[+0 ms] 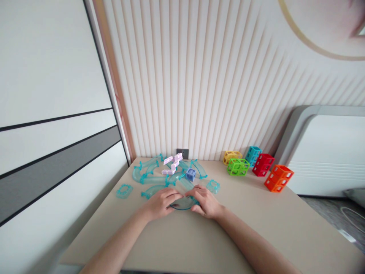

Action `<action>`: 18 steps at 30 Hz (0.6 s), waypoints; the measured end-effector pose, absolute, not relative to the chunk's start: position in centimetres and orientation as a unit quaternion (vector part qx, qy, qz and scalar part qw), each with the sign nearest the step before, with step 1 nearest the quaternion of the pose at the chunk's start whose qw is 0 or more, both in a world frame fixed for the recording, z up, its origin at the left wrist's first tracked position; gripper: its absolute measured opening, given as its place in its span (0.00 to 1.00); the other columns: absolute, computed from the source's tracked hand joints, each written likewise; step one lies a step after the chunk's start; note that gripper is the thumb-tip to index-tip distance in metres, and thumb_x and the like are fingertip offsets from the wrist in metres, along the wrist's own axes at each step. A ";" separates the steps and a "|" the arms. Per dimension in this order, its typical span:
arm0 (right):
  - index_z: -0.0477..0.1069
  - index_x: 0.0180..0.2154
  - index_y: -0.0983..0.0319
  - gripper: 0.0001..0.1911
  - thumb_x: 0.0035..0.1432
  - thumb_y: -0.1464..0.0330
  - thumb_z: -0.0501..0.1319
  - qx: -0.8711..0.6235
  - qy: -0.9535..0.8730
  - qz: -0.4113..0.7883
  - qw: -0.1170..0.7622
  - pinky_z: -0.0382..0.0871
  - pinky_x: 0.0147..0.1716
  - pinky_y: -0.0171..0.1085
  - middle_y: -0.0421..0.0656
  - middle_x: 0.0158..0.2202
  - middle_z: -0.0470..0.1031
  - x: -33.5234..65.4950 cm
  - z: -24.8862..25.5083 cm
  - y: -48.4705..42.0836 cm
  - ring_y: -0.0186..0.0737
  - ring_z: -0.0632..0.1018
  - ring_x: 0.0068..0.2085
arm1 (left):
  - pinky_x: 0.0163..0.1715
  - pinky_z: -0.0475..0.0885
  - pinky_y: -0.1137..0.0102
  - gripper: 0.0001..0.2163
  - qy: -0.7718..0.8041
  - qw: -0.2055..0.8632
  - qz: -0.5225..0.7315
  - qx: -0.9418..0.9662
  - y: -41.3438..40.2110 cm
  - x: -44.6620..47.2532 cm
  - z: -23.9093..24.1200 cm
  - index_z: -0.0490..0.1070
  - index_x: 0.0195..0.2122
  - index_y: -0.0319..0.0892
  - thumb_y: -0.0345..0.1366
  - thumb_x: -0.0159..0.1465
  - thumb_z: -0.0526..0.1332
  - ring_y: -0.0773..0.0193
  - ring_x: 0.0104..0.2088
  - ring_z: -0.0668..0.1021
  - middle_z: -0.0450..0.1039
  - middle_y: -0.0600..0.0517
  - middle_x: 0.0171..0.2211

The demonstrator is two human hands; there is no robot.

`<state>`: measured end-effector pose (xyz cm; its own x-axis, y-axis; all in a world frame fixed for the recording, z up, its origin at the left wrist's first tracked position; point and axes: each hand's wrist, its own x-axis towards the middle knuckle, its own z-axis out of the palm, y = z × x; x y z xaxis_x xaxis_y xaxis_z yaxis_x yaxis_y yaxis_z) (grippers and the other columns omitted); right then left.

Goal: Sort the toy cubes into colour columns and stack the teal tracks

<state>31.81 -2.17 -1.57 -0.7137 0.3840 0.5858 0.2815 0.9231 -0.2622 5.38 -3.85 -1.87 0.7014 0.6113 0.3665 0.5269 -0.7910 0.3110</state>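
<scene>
A see-through teal piece with a rounded rim (181,204) rests at the table's middle, between my two hands. My left hand (163,202) closes on its left side, fingers bent over the top. On its right side, my right hand (207,201) grips it, with thumb and fingers curled around the edge. My fingers hide part of its shape. Just beyond lie several clear teal track pieces (154,179), some curved and some straight. Among them are pale pink pieces (174,164) and a blue open-sided cube (190,174). A small teal frame piece (213,186) lies near my right hand.
Another teal frame piece (124,191) is at the left table edge. Toward the right stand open-frame blocks in yellow (231,156), green (238,167), blue (253,155), red (263,164) and orange (278,178). A ribbed wall (182,83) with a dark socket (184,153) borders the table's back.
</scene>
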 end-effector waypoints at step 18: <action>0.66 0.45 0.57 0.07 0.65 0.66 0.56 -0.273 -0.859 0.026 0.432 0.72 0.41 0.45 0.48 0.38 0.77 32.1 -1.6 -2.3 0.46 0.77 0.39 | 0.55 0.70 0.59 0.20 0.336 0.062 0.338 0.877 -3.6 3.0 -0.4 0.63 0.61 0.43 0.43 0.70 0.52 0.53 0.52 0.76 0.76 0.43 0.52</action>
